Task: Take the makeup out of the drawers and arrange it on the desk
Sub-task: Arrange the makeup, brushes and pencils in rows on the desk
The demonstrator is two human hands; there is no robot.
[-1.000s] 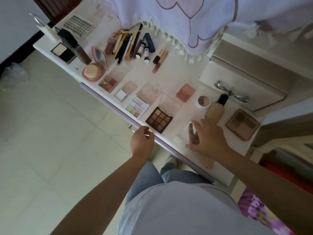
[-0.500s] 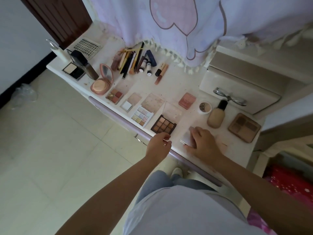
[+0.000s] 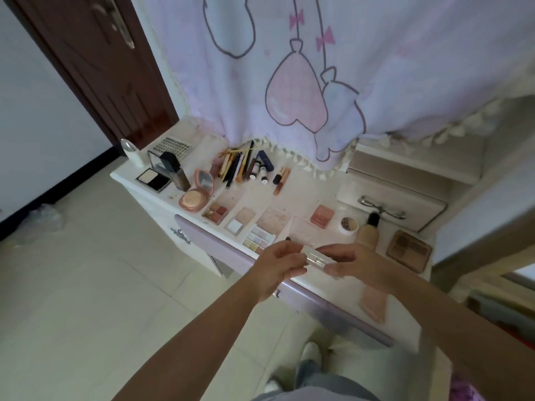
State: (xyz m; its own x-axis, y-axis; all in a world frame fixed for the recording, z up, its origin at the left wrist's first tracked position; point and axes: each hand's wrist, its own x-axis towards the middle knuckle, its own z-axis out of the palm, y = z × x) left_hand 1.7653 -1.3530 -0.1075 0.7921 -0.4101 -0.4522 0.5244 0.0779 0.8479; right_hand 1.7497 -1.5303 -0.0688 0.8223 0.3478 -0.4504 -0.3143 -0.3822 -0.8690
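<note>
Left hand: my left hand (image 3: 278, 266) is raised over the surface (image 3: 301, 195) edge, fingers curled on the small case (image 3: 316, 256).
Right hand: my right hand (image 3: 357, 263) pinches the case's other end.
Case: in the air between both hands, just above the front edge.

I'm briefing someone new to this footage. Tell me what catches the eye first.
The two hands meet over the front edge of the desk: the left hand and right hand both hold a small pale case between them. Behind them, open palettes line the front, including a pastel palette. At the back hangs a lilac curtain with heart balloons.
</note>
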